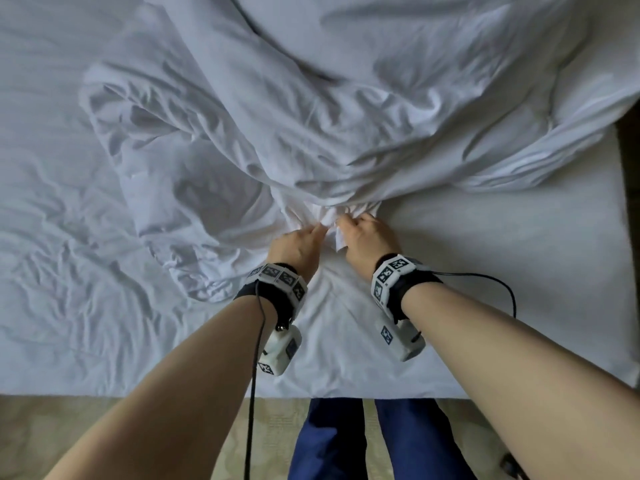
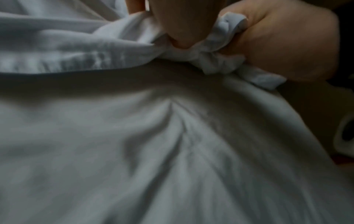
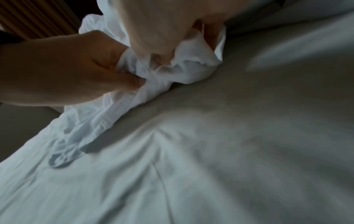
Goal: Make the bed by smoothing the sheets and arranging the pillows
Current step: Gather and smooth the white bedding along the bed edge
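A crumpled white duvet point(image 1: 346, 116) lies heaped across the far half of the bed. Its near edge is gathered into a bunch point(image 1: 332, 216) over the fitted sheet point(image 1: 485, 254). My left hand point(image 1: 318, 232) grips this bunch from the left, fingers curled into the cloth. My right hand point(image 1: 346, 221) grips it from the right, almost touching the left. The left wrist view shows my left hand point(image 2: 182, 34) pinching the fabric point(image 2: 216, 57) with the right hand point(image 2: 287, 45) beside it. In the right wrist view my right hand point(image 3: 153, 37) and left hand point(image 3: 76, 68) both clutch the bunch point(image 3: 172, 71). No pillow is in view.
The sheet on the left point(image 1: 69, 254) is heavily wrinkled. The bed's near edge point(image 1: 173, 393) meets patterned carpet point(image 1: 104, 427), where my legs in blue trousers point(image 1: 346, 441) stand. The mattress's right edge point(image 1: 623, 271) borders a dark gap. Cables hang from both wrists.
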`<state>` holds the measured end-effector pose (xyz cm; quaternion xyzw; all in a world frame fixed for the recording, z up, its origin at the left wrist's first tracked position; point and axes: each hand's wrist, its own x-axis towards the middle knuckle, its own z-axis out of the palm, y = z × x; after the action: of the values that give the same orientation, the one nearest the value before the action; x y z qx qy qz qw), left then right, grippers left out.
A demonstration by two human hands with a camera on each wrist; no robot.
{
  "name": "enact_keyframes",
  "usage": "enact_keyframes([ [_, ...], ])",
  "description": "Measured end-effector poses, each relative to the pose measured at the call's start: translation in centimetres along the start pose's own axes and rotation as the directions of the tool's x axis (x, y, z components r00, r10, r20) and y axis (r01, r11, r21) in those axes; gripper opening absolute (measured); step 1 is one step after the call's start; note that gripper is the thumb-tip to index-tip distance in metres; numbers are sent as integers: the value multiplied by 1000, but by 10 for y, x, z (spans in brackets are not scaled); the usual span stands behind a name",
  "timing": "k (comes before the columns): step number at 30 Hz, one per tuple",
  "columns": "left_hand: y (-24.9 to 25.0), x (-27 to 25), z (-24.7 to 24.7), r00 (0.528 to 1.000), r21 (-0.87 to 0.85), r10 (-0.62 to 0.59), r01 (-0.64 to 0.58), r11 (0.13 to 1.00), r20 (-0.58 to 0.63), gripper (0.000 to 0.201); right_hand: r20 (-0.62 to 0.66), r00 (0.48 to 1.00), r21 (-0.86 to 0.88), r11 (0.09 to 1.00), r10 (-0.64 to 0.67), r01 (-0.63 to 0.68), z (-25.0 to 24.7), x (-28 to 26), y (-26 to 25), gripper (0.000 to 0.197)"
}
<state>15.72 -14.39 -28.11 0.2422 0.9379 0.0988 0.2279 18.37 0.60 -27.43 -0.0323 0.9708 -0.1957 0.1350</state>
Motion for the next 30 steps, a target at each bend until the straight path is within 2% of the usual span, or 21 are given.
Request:
enact_keyframes([
  [2, 8, -7, -15, 999, 40, -37, 36, 999, 17, 22, 50, 998, -90, 996, 24, -19, -13, -6, -8, 54],
  [6, 17, -43, -26, 1000, 78, -9, 8, 997, 6, 20, 109, 994, -171, 984, -22, 41, -37, -36, -26, 62],
  [12, 45, -134, 4, 999, 98, 31, -33, 995, 22, 12, 224, 970, -232, 961, -95, 148, -38, -133, -52, 50],
  [16, 74, -197, 36, 986, 161, 7, -35, 986, 169, 20, 323, 945, -211, 970, -48, 121, -11, -211, -60, 58],
  [19, 84, -227, 45, 965, 225, -21, -40, 973, 263, 28, 371, 928, -191, 974, -42, 121, 2, -241, -66, 58],
  [23, 68, -237, 48, 971, 182, 14, -59, 981, 237, 31, 342, 939, -147, 985, -40, 95, 10, -247, -74, 54],
  [25, 53, -238, 53, 981, 98, 105, -122, 988, 161, 41, 282, 955, -103, 987, -88, 122, 20, -248, -74, 52],
  [26, 45, -239, 57, 984, 88, 162, -168, 982, 76, 44, 244, 962, -106, 983, -121, 150, 29, -248, -74, 56],
  [28, 30, -241, 65, 982, 170, 188, -182, 968, -20, 49, 276, 952, -156, 972, -130, 178, 47, -246, -75, 82],
  [30, 16, -243, 68, 991, 282, 128, -132, 950, 32, 81, 331, 939, -224, 958, -98, 179, 62, -237, -74, 107],
])
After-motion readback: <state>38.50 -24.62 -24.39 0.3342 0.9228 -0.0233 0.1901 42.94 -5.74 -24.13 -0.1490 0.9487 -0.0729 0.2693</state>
